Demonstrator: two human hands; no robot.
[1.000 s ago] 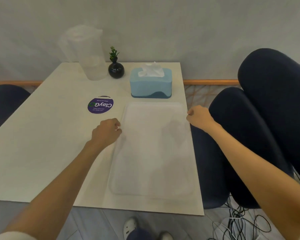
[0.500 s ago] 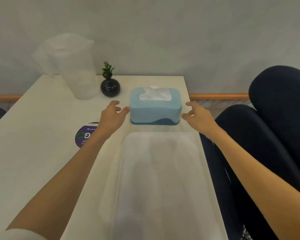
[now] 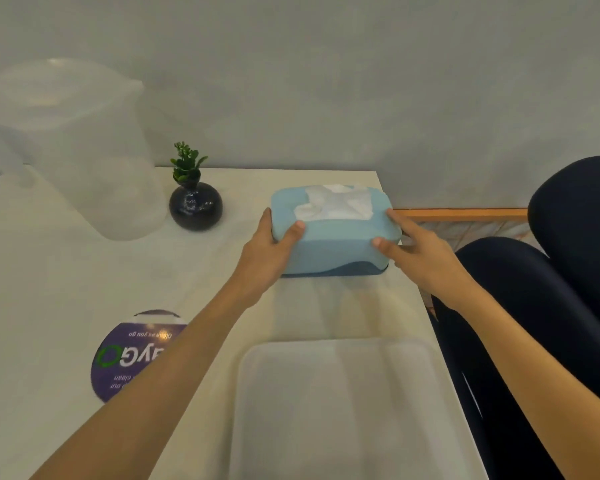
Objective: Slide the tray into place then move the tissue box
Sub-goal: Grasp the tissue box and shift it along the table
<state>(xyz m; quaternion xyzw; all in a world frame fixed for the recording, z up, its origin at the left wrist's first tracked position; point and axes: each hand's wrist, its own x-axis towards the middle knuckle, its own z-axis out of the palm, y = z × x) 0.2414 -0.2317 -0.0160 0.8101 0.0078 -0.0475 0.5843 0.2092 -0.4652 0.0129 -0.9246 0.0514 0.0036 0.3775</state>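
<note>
A light blue tissue box [image 3: 336, 249] with a darker blue base and white tissue poking from its top sits at the far right of the white table [image 3: 66, 289]. My left hand [image 3: 269, 247] grips its left end, thumb on the top edge. My right hand [image 3: 414, 252] holds its right end, fingers spread along the side. A translucent white tray [image 3: 343, 403] lies flat on the table nearer to me, along the right edge, apart from the box.
A clear plastic jug [image 3: 70, 147] stands at the back left. A small black vase with a green plant [image 3: 195, 204] is left of the box. A purple round sticker [image 3: 129, 355] lies left of the tray. Dark blue chairs [image 3: 541, 306] flank the table's right edge.
Both hands left the tray's sides, reached forward and closed onto the two ends of the tissue box. The view moved in closer to the box.
</note>
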